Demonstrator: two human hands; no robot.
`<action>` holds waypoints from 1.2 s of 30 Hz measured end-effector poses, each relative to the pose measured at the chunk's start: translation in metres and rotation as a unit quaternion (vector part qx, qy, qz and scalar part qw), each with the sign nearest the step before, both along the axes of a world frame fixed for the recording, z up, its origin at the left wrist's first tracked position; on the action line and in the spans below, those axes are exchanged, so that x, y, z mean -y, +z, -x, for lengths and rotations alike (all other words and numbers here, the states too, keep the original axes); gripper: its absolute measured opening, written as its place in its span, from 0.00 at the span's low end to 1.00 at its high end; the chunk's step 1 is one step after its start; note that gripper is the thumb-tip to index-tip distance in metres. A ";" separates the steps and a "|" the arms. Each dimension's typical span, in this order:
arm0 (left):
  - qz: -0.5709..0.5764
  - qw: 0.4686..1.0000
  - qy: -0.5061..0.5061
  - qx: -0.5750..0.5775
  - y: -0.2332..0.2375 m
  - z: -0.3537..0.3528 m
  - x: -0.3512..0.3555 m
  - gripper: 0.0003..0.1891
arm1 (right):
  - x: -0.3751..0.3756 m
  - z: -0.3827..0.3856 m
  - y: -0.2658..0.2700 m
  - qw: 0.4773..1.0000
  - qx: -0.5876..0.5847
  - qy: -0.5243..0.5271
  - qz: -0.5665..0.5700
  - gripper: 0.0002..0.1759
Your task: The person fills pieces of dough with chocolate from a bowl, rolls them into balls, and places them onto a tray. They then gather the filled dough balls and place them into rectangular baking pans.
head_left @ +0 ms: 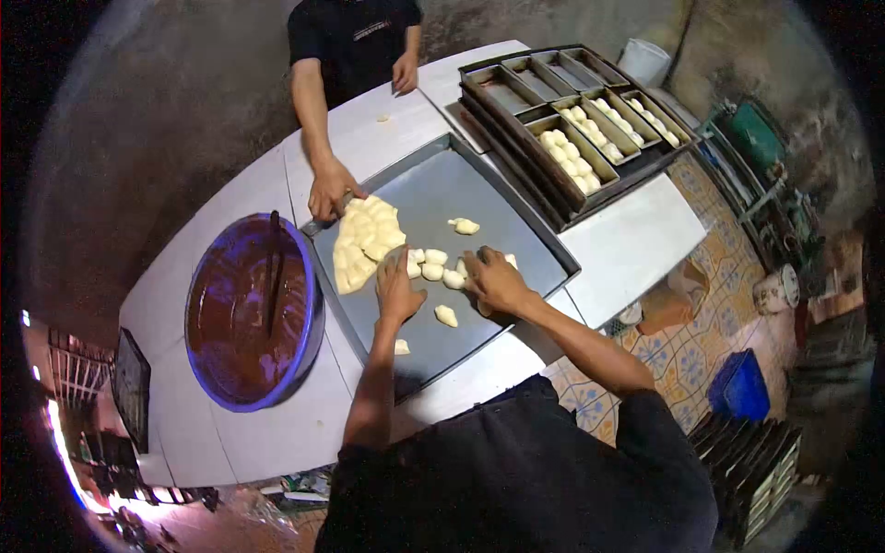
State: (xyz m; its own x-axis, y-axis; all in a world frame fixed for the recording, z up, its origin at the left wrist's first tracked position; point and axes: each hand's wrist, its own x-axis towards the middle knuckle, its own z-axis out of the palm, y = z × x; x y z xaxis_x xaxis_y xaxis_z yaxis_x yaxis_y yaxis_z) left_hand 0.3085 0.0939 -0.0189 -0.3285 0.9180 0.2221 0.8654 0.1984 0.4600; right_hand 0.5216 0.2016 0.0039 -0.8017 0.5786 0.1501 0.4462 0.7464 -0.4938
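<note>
Between my two hands, a short double row of small pale dough balls (433, 264) lies on a grey metal tray (438, 180). My left hand (398, 290) is at the left end of the row, fingers stretched and thumb apart, beside a scored slab of dough (367, 238). At the other end, my right hand (498, 281) curls its fingers down over a dough ball, mostly hidden under the palm. One loose dough piece (464, 226) sits above the row and another dough piece (446, 316) below it. A co-worker's hand (332, 189) touches the slab's upper edge.
A blue basin (309, 336) with brown residue and a dark stick (273, 276) stands at left. Stacked baking pans (516, 138), some filled with dough balls, are at upper right. The co-worker (355, 46) stands across the table (636, 235). A blue crate (739, 385) rests on the floor.
</note>
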 end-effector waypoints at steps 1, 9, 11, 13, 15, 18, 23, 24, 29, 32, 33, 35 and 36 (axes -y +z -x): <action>-0.004 1.000 0.013 0.007 -0.006 0.000 -0.003 0.52 | 0.006 0.005 0.008 1.000 0.020 0.000 -0.011 0.34; 0.005 0.985 -0.156 0.077 -0.019 0.024 -0.062 0.21 | 0.003 0.051 -0.039 0.997 -0.078 0.004 -0.025 0.26; 0.050 0.972 -0.162 0.162 0.007 0.008 -0.062 0.19 | -0.002 0.036 -0.025 0.990 -0.136 -0.010 0.039 0.25; 0.068 0.961 -0.138 0.231 0.051 -0.034 -0.051 0.20 | 0.005 0.003 0.000 0.980 -0.175 -0.037 0.084 0.23; 0.065 0.938 -0.218 0.262 0.066 -0.057 -0.067 0.23 | 0.003 -0.037 0.017 0.963 -0.232 -0.059 0.123 0.30; 0.048 0.940 -0.298 0.163 0.125 -0.117 -0.084 0.25 | 0.003 -0.103 0.058 0.952 -0.274 -0.090 0.106 0.38; 0.013 0.907 -0.388 0.163 0.196 -0.211 -0.153 0.39 | -0.039 -0.185 0.109 0.940 -0.299 -0.144 0.079 0.41; 0.015 0.909 -0.374 0.181 0.220 -0.231 -0.168 0.43 | -0.058 -0.196 0.114 0.932 -0.328 -0.143 0.060 0.40; -0.109 0.886 -0.436 0.115 0.269 -0.290 -0.289 0.43 | -0.188 -0.223 0.142 0.884 -0.430 -0.181 0.019 0.42; -0.165 0.892 -0.396 0.140 0.290 -0.307 -0.372 0.49 | -0.287 -0.214 0.162 0.852 -0.479 -0.206 -0.040 0.39; -0.201 0.888 -0.386 0.146 0.299 -0.306 -0.397 0.52 | -0.319 -0.210 0.173 0.843 -0.504 -0.187 0.014 0.37; -0.326 0.858 -0.368 0.151 0.310 -0.294 -0.452 0.55 | -0.391 -0.197 0.189 0.853 -0.476 -0.197 -0.085 0.36; -0.366 0.860 -0.334 0.122 0.316 -0.283 -0.474 0.56 | -0.424 -0.183 0.192 0.848 -0.490 -0.188 -0.076 0.35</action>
